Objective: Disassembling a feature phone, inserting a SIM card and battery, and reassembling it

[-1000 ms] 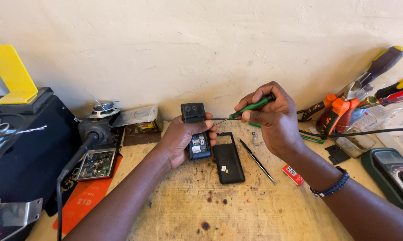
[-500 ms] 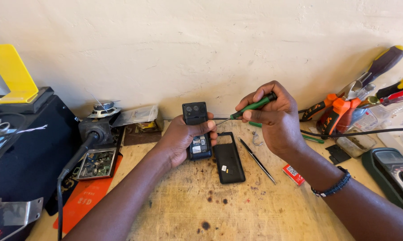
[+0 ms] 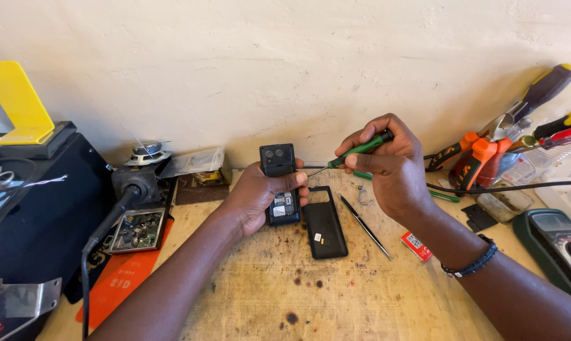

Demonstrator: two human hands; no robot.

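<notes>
My left hand (image 3: pixel 255 192) grips a small black mobile phone (image 3: pixel 280 183) with its back cover off, lying on the wooden bench. In my right hand (image 3: pixel 386 164) is a green-handled screwdriver (image 3: pixel 355 151), its thin tip pointing left and touching the phone's right edge near the top. The phone's black back cover (image 3: pixel 324 230) lies flat just right of the phone. A thin black tool (image 3: pixel 364 226) rests on the bench beside the cover, under my right wrist.
A circuit board (image 3: pixel 134 230) and an orange sheet (image 3: pixel 118 278) lie at left beside a black case (image 3: pixel 39 208) and a stand arm. Orange pliers (image 3: pixel 472 158), screwdrivers (image 3: pixel 538 95), a black cable and a multimeter (image 3: pixel 560 243) crowd the right. The wall stands close behind.
My right hand and the screwdriver have shifted slightly, keeping the tip at the phone's upper right edge. My left hand has kept the phone in place.
</notes>
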